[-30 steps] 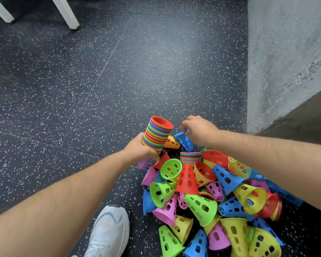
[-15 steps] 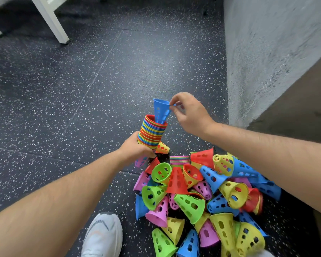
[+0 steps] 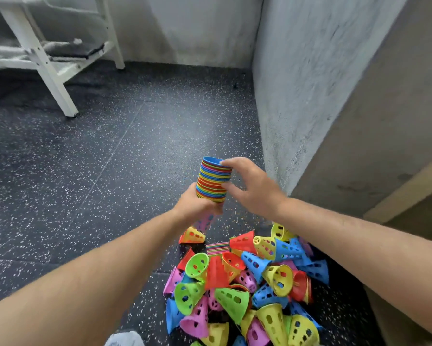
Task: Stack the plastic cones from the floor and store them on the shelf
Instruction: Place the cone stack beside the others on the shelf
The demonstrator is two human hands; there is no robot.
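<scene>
My left hand [image 3: 197, 207] grips the lower part of a tall stack of nested coloured cones [image 3: 213, 179], held up above the floor. A blue cone tops the stack, and a pink cone tip sticks out below my fist. My right hand [image 3: 251, 184] spans the stack's right side, fingertips on the blue top rim and thumb lower on the rims. A pile of loose perforated cones [image 3: 245, 288] in green, red, yellow, blue and pink lies on the floor below. A short second stack [image 3: 217, 248] sits in the pile.
A white shelf frame [image 3: 57, 68] stands at the upper left on the dark speckled floor [image 3: 97, 171]. A grey concrete wall [image 3: 310, 83] rises on the right beside the pile. My white shoe [image 3: 123, 339] shows at the bottom edge.
My right hand brought the blue cone from the pile and pushed it down onto the stack. The stack has risen and the view has tilted up, revealing the shelf.
</scene>
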